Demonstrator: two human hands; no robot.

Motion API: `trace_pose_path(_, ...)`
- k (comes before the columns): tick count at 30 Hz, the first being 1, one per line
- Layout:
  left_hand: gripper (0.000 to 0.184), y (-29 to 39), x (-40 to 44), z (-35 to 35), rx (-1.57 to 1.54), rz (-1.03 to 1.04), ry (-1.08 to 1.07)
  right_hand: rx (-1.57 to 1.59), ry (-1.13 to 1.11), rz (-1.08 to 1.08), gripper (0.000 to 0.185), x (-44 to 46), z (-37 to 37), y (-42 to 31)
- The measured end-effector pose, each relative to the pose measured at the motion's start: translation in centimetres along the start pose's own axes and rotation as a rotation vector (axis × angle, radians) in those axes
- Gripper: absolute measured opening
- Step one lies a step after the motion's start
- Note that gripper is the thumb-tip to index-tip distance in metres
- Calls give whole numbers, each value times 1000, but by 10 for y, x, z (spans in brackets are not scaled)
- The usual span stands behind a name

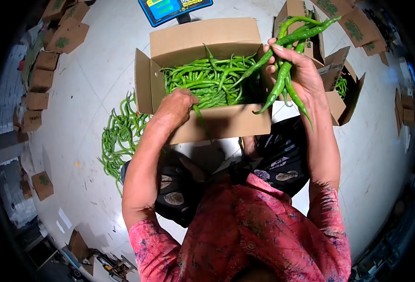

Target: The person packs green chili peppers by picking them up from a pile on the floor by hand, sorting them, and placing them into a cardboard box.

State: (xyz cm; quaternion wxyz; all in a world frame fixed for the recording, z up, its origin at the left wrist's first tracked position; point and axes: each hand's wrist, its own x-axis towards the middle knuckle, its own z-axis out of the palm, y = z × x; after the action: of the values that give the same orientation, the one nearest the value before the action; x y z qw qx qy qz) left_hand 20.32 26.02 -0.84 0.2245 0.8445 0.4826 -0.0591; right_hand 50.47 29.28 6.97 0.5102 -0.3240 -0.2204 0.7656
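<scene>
Several long green chili peppers (282,79) are pinched in my right hand (300,70), raised above the right side of an open cardboard box (221,123). Their tips point in different directions, some hanging down and others reaching up to the right. Inside the box lies a heap of green chili peppers (212,77). My left hand (175,109) is at the front left of the box, fingers curled at the edge of the heap. One green chili pepper (198,114) sticks out from under those fingers toward the front flap; the fingertips are partly hidden.
A loose pile of green chili peppers (120,136) lies on the floor left of the box. Behind it stands a scale with a blue-framed display (174,8). To the right is another open box (343,101) with peppers inside. Stacked cartons (68,37) line the left side.
</scene>
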Motion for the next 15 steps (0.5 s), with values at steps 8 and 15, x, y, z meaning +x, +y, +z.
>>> trace_pose_path(8,23,-27,-9,-45,-909,-143,394,-35,44,-58,23,-9,-6,-3)
trace_pose_path(15,33,-26,-7,-52,-896,-212,484,-51,64,-48,23,-13,6,9)
